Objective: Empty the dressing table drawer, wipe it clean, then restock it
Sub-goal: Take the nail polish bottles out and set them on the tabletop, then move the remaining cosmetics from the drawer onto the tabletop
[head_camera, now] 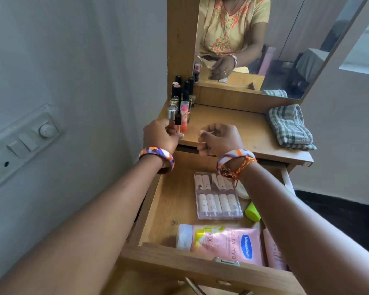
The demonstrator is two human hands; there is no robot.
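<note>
- Head view is showing the wooden drawer [158,211] standing pulled open under the tabletop [232,124].
- A pink Vaseline lotion tube [222,243] is lying at the drawer's front; a clear case of small tubes [217,196] is lying behind it.
- A checked cloth [290,128] is sitting folded at the tabletop's right.
- The left hand [160,135] is pinching a small lip tube [178,124] beside the standing cosmetics cluster [181,96].
- The right hand [219,139] is curling; whether it is holding anything, I cannot tell.

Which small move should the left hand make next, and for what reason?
Probably it should stand the lip tube with the other cosmetics on the tabletop and let go. The left hand holds it right beside them, and the drawer is not yet empty.
</note>
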